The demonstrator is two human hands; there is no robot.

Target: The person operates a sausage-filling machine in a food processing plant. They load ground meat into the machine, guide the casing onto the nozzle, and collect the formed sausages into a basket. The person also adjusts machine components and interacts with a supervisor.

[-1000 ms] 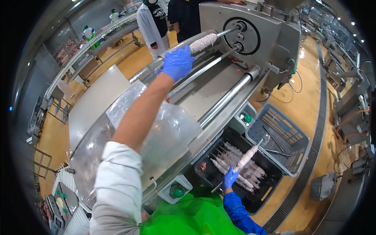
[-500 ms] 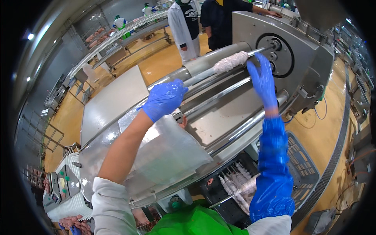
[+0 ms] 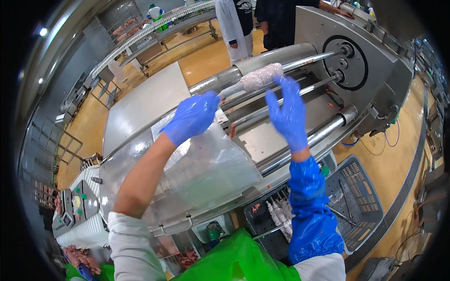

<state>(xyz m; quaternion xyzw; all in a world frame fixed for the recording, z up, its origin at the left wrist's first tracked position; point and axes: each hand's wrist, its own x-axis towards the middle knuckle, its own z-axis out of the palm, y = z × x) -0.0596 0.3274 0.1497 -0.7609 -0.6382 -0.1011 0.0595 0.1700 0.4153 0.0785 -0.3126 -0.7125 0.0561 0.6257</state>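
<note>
A metal rod (image 3: 304, 60) runs from the round plate of the steel machine (image 3: 370, 47) toward me, with pale pink meat (image 3: 262, 77) bunched around it. Left of the meat a greyish sleeve-like length (image 3: 233, 89) continues along the rod. My left hand (image 3: 194, 117), in a blue glove, closes its fingers at the near end of the rod; the thumb is hidden. Beside the right end of the meat, my right hand (image 3: 288, 114), also blue-gloved, has its fingers stretched and thumb apart. Its fingertips reach the meat's edge; firm contact cannot be made out.
Below the first rod lies a second bare rod (image 3: 290, 97). A clear plastic sheet (image 3: 215, 164) covers the near panel. Under the machine, a black crate (image 3: 262, 243) holds several meat-covered rods, beside a grey basket (image 3: 361, 201). Two people stand behind the machine.
The meat has slid left along the rod, away from the round plate, and looks thicker. My right hand has moved left with it. My left hand stays near the rod's end. The view has shifted slightly.
</note>
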